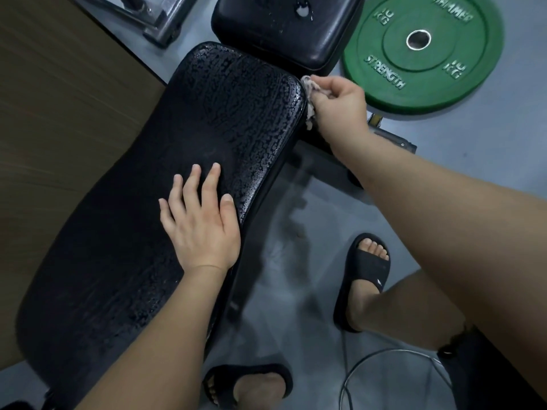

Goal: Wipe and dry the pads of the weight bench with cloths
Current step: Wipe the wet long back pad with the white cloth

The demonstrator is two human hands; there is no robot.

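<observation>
The long black back pad (207, 119) of the weight bench runs from bottom left to upper middle, its far half beaded with water drops. My left hand (198, 223) rests flat on the pad's near right side, fingers straight. My right hand (337, 105) grips a pale crumpled cloth (307, 84) and holds it against the pad's far right edge. Beyond lies the square black seat pad (266, 34), with a few wet patches near its top.
A green 10 kg weight plate (423, 51) lies flat on the grey floor at upper right. Metal frame legs (159, 22) stand at upper left beside a brown wooden panel (59, 113). My feet in black slides (364, 276) and a thin cable (355, 371) are below.
</observation>
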